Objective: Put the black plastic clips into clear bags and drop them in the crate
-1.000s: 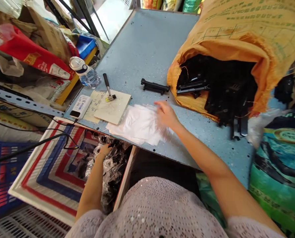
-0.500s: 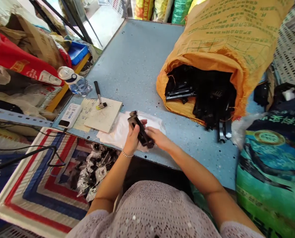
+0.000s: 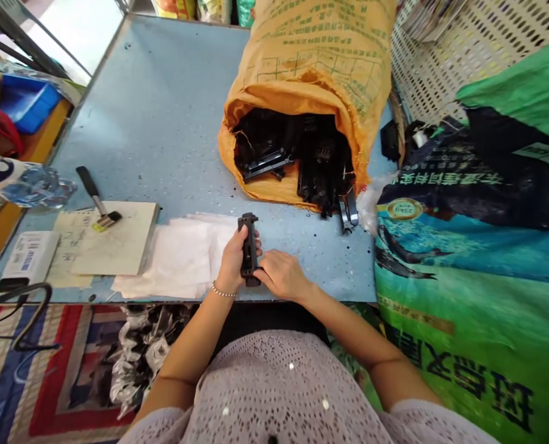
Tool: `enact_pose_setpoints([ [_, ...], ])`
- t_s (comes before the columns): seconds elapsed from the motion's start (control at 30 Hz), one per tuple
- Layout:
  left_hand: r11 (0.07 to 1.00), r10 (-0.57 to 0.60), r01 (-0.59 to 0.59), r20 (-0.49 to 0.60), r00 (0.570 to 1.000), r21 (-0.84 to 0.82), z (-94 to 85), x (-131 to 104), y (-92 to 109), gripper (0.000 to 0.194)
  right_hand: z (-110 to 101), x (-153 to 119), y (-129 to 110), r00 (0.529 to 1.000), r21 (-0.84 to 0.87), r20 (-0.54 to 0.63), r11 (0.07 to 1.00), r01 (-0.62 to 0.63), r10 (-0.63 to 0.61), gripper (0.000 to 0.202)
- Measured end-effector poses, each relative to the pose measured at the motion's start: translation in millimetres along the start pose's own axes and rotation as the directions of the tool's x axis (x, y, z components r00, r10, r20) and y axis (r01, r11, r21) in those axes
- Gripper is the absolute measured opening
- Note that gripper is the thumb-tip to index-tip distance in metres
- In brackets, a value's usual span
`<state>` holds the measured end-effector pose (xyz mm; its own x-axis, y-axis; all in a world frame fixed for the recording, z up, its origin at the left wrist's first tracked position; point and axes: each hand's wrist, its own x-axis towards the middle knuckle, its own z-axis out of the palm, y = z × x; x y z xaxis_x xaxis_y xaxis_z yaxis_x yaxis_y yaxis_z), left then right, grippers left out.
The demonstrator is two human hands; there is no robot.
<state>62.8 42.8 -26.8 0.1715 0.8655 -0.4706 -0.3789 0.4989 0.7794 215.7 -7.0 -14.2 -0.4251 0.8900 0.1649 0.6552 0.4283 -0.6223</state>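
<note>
My left hand (image 3: pixel 231 262) is wrapped round a long black plastic part (image 3: pixel 249 250), thumb on its face and fingers behind it. The part stands lengthwise, pointing away from me, just above the table's front edge. At its lower right end my right hand (image 3: pixel 281 274) is closed, thumb and curled fingers pressing against it; whether something small is pinched there is hidden. Left of my hands lies a stack of thin white sheets (image 3: pixel 182 250). Beyond them an orange woven sack (image 3: pixel 302 61) lies with its mouth toward me, full of similar black parts (image 3: pixel 323 169).
On the blue table (image 3: pixel 172 111), a brush (image 3: pixel 93 194) rests on a pale board (image 3: pixel 117 246), beside a white box (image 3: pixel 29 259) and a clear bottle (image 3: pixel 34 185). A green-blue sack (image 3: pixel 468 246) stands at the right edge. Wrapped silvery pieces (image 3: pixel 140 351) sit below the table.
My view has swung to the right. The black part has turned from slanted to nearly straight, and my right hand has curled in against its lower end.
</note>
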Motion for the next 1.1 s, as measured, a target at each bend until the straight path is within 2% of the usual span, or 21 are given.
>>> enact_pose_setpoints([
  [0.07,0.975,0.078,-0.073,-0.019,0.997,0.211,-1.9,2,-10,0.052,-5,-9,6,0.998,0.029,0.037,0.999,-0.044,0.043,0.049],
  [0.13,0.855,0.220,-0.191,-0.004,0.976,0.483,-0.8,-1,-25,0.068,-21,4,23,0.988,-0.022,-0.016,0.988,-0.155,0.155,0.047],
  [0.2,0.662,0.284,-0.253,0.076,0.956,0.706,4.0,-10,-43,0.083,-42,37,46,0.956,-0.166,-0.170,0.949,-0.269,0.241,0.038],
  [0.27,0.512,0.244,-0.262,0.154,0.958,0.818,10.8,-21,-60,0.080,-60,83,71,0.933,-0.324,-0.273,0.890,-0.320,0.236,0.035],
  [0.33,0.436,0.194,-0.267,0.200,0.960,0.859,15.8,-29,-69,0.073,-71,130,93,0.964,-0.455,-0.207,0.857,-0.244,0.164,0.046],
  [0.37,0.427,0.186,-0.280,0.220,0.958,0.860,16.4,-30,-71,0.072,-74,151,102,0.975,-0.500,-0.170,0.840,-0.209,0.142,0.050],
  [0.43,0.456,0.219,-0.333,0.259,0.941,0.826,13.5,-27,-66,0.070,-77,179,112,0.988,-0.557,-0.108,0.817,-0.151,0.109,0.050],
  [0.5,0.531,0.295,-0.391,0.269,0.917,0.752,7.8,-17,-54,0.068,-77,186,112,0.988,-0.569,-0.112,0.808,-0.151,0.106,0.042],
  [0.6,0.733,0.356,-0.397,0.186,0.916,0.552,5.0,7,-31,0.072,-71,152,92,0.963,-0.425,-0.188,0.869,-0.255,0.190,0.039],
  [0.67,0.864,0.356,-0.370,0.105,0.929,0.342,9.9,19,-16,0.075,-63,113,71,0.948,-0.185,-0.172,0.937,-0.297,0.267,0.042],
  [0.7,0.900,0.359,-0.364,0.065,0.931,0.240,13.5,22,-10,0.074,-58,93,60,0.960,-0.050,-0.117,0.964,-0.263,0.255,0.040],
  [0.77,0.926,0.360,-0.358,0.006,0.933,0.119,19.8,21,0,0.066,-51,62,41,0.986,0.132,-0.019,0.978,-0.163,0.166,0.028],
  [0.83,0.946,0.304,-0.304,0.012,0.952,0.111,22.7,10,6,0.059,-49,50,29,0.987,0.123,-0.072,0.984,-0.132,0.141,0.031],
  [0.9,0.963,0.218,-0.225,0.064,0.974,0.147,22.4,-4,9,0.057,-49,58,26,0.974,-0.029,-0.173,0.988,-0.153,0.146,0.035],
  [0.93,0.967,0.186,-0.196,0.077,0.980,0.163,21.6,-11,10,0.058,-49,65,26,0.973,-0.106,-0.186,0.981,-0.161,0.140,0.036],
  [1.03,0.960,0.181,-0.185,0.041,0.983,0.210,18.4,-22,12,0.060,-48,83,25,0.974,-0.167,-0.097,0.961,-0.221,0.207,0.043],
  [1.1,0.948,0.214,-0.206,-0.009,0.977,0.241,16.0,-21,14,0.055,-43,75,18,0.970,-0.120,-0.054,0.963,-0.241,0.236,0.049],
])
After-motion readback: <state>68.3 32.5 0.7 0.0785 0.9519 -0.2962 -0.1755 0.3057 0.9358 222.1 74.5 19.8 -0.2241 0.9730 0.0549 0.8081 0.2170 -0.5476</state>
